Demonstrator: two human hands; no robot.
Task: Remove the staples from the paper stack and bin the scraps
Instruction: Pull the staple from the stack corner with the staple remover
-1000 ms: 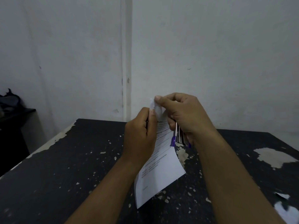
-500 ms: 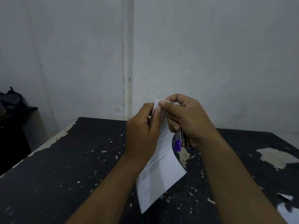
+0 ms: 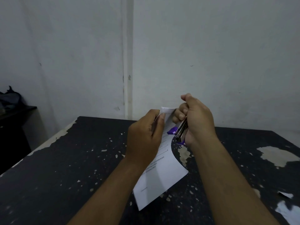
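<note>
Chipped black table, paper scraps

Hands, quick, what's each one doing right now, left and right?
Left hand: closed, pinching the top of the paper stack.
Right hand: closed around a purple-and-metal stapler.

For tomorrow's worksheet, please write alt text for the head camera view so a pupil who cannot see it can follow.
A left hand holds a printed paper stack up by its top corner, while the right hand, just beside that corner, grips a metal and purple stapler. Below is a chipped black table against a white wall.
</note>
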